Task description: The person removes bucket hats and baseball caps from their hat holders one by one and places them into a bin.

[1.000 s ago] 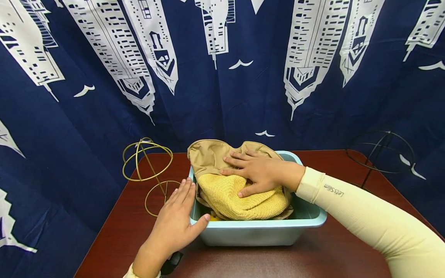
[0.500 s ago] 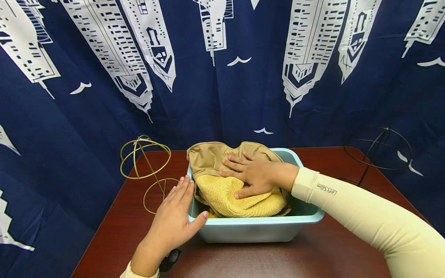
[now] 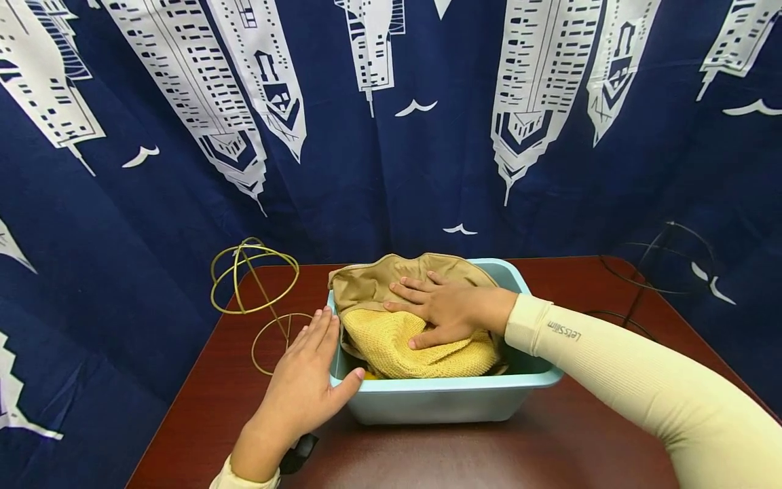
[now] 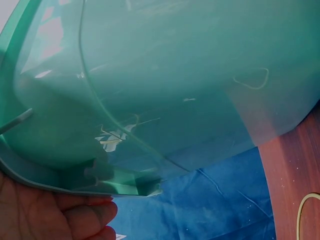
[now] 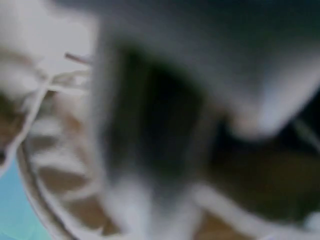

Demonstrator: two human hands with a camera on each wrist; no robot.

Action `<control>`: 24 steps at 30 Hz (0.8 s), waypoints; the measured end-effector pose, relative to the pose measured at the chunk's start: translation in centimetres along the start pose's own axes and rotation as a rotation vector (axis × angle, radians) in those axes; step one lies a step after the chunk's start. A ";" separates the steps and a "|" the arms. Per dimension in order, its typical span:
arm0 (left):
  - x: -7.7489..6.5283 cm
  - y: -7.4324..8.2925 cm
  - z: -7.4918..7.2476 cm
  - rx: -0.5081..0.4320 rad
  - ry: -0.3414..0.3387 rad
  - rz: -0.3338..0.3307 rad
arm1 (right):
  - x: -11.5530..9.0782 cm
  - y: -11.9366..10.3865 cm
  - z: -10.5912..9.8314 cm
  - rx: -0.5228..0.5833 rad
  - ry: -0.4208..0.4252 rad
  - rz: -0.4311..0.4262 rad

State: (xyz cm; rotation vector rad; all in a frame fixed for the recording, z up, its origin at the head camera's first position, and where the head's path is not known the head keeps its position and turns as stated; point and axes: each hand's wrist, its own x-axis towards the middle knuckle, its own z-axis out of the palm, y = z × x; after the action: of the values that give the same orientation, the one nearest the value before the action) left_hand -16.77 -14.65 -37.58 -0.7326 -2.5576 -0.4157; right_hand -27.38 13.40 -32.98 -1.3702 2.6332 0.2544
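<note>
A pale blue plastic basin stands on the table, stuffed with soft cloth items. On top lies a tan cloth piece with a curved, brim-like edge, and in front of it a bunched yellow knitted piece. My right hand rests on both, fingers spread, thumb on the yellow knit. My left hand lies along the basin's left rim with straight fingers, its thumb at the front rim. In the left wrist view, fingers touch the rim from outside. The right wrist view is mostly blurred.
A gold wire stand with a domed top stands left of the basin. Another, dark wire stand stands at the right. A navy curtain with white buildings hangs behind the red-brown table.
The tan cloth's back edge has sunk lower under my right hand. The view has shifted slightly. My left hand has stayed on the rim.
</note>
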 end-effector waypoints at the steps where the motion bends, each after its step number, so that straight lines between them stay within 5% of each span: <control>1: 0.0 0.0 0.0 0.001 -0.002 -0.003 | 0.0 0.0 0.0 0.003 -0.002 -0.001; 24: -0.1 0.3 -0.2 0.009 0.006 -0.006 | 0.1 -0.4 0.1 0.038 -0.072 0.042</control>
State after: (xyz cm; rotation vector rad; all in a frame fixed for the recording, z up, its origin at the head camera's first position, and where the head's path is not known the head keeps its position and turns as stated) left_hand -16.48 -14.49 -37.43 -0.7205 -2.5552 -0.4077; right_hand -27.09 13.13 -33.12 -1.2713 2.5966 0.2528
